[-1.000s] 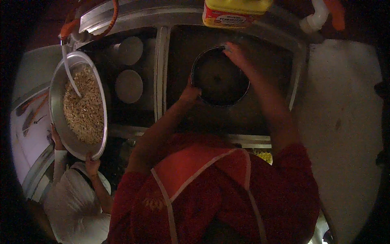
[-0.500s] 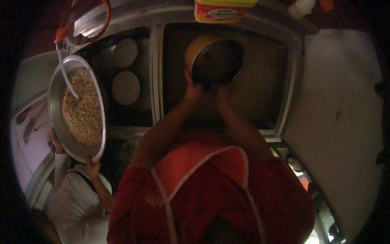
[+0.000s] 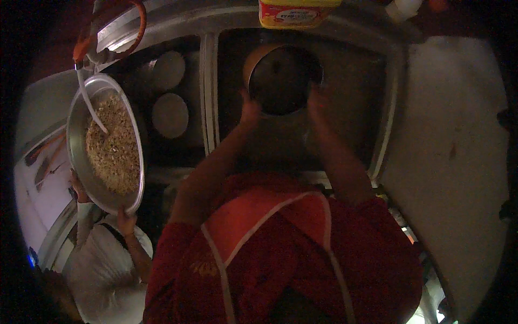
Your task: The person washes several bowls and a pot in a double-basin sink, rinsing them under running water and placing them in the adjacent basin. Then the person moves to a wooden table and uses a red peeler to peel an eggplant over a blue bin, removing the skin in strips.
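Note:
A round pot (image 3: 286,81) with an orange-brown outer wall and a dark inside is in the right sink basin (image 3: 345,135), its mouth turned up toward me. My left hand (image 3: 249,110) is closed on the pot's near left side, with the thumb along the wall. At the right rim is my right hand (image 3: 318,101), its fingers closed against the edge and a little smeared. The dim light hides the pot's base and most of my fingertips.
In the left basin are two pale round things (image 3: 170,116). A co-worker holds a large metal bowl (image 3: 75,135) of brownish grain-like food, a white hose (image 3: 85,100) running into it. A yellow-red tub (image 3: 297,15) stands behind. To the right is a pale counter (image 3: 448,162).
My right hand has moved from the pot's near edge to its right rim. The pot has turned, with its mouth facing more toward me. The co-worker's bowl has shifted slightly right.

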`<action>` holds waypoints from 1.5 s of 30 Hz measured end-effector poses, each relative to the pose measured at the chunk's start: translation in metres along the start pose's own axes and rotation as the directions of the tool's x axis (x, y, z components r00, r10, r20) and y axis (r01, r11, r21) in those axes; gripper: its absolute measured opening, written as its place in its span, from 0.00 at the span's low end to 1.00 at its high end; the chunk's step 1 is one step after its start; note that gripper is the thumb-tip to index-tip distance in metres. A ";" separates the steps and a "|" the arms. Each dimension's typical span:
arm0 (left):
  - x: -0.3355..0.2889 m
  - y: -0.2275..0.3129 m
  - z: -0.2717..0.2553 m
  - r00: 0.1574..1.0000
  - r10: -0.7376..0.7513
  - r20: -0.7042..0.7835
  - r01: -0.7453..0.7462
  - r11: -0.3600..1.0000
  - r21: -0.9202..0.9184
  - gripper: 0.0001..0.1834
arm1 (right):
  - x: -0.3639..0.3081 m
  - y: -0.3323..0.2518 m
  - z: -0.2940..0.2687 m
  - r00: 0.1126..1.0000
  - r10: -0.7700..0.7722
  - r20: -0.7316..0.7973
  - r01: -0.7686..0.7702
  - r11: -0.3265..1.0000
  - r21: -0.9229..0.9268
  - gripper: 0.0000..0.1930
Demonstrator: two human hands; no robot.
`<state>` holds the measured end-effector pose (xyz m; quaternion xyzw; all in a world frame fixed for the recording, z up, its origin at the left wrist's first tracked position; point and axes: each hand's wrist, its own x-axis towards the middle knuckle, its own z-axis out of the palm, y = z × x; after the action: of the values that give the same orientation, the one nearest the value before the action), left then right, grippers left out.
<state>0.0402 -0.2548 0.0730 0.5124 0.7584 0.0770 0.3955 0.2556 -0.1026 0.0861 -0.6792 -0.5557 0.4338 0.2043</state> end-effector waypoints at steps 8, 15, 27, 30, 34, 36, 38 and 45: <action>-0.023 0.065 -0.018 0.898 -0.317 -0.303 0.030 0.734 -0.678 0.45 | -0.085 0.005 0.029 0.822 0.013 0.570 -0.043 0.998 0.038 0.29; -0.041 0.078 -0.080 0.760 -0.182 -0.624 -0.187 0.858 -0.479 0.44 | -0.092 -0.068 -0.062 0.805 0.298 0.513 -0.557 0.678 0.480 0.36; -0.091 0.116 -0.090 0.974 0.197 -0.109 -0.172 0.963 0.208 0.16 | -0.036 -0.059 -0.074 0.911 -0.001 0.412 -0.224 0.837 0.499 0.27; -0.092 0.117 -0.102 0.977 -0.145 -0.154 0.088 0.942 -0.325 0.18 | 0.007 -0.032 -0.071 0.960 -0.052 0.276 -0.056 0.928 0.369 0.27; -0.096 0.112 -0.133 0.963 -0.251 -0.100 0.069 0.585 -0.808 0.25 | 0.048 0.032 -0.038 0.966 -0.254 0.053 0.238 0.948 0.210 0.27; -0.099 0.109 -0.138 0.963 -0.266 -0.052 0.058 0.388 -0.920 0.29 | 0.054 0.048 -0.022 0.933 -0.355 0.058 0.338 0.921 0.193 0.27; -0.103 0.104 -0.136 0.959 -0.284 0.013 0.074 0.206 -0.976 0.34 | 0.038 0.042 -0.025 0.925 -0.317 0.208 0.295 0.946 0.133 0.27; -0.102 0.101 -0.117 0.982 -0.102 -0.157 -0.062 0.614 -0.787 0.40 | -0.125 -0.109 -0.096 0.599 -0.725 0.340 0.798 0.508 -0.323 0.14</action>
<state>0.0494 -0.2600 0.2577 0.2685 0.6864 0.4451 0.5086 0.2700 -0.1664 0.2659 -0.3540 -0.8949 0.2134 0.1682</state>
